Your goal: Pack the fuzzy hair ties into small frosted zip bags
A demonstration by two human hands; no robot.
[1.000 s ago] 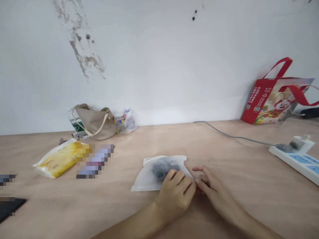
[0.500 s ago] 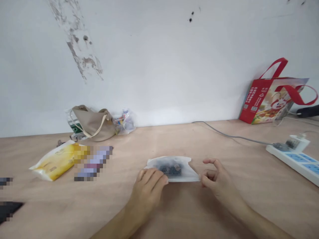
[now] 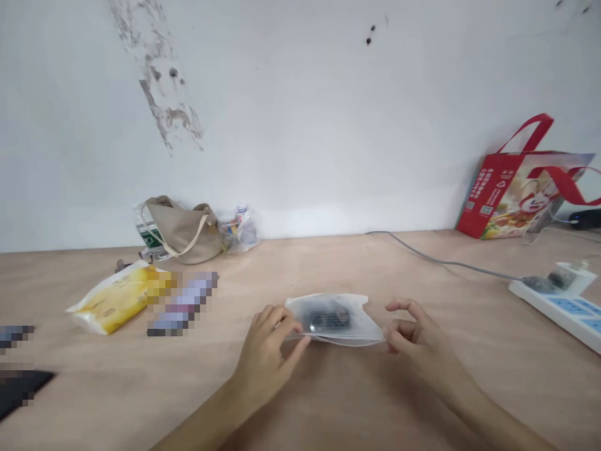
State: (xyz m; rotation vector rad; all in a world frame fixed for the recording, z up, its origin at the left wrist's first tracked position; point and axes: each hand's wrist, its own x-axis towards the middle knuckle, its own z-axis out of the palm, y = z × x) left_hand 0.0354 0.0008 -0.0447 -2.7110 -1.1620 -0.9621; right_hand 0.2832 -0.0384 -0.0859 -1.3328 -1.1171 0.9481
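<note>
Frosted plastic pouch [image 3: 359, 327], dark thing [image 3: 330, 321] inside too blurry to make out, left hand [image 3: 263, 357] pinching one end, right hand [image 3: 416, 335] fingers narrowly curled on the far corner

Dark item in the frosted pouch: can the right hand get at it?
Probably not directly: the dark item lies inside the frosted pouch, whose film is in the way; the right hand sits at its right end.

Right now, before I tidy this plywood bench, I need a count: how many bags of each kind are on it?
Frosted translucent plastic pouch: 1
Yellow plastic packet: 1
Beige fabric shoulder bag: 1
Clear plastic bag: 1
Red printed carrier bag: 1
Total: 5
</note>
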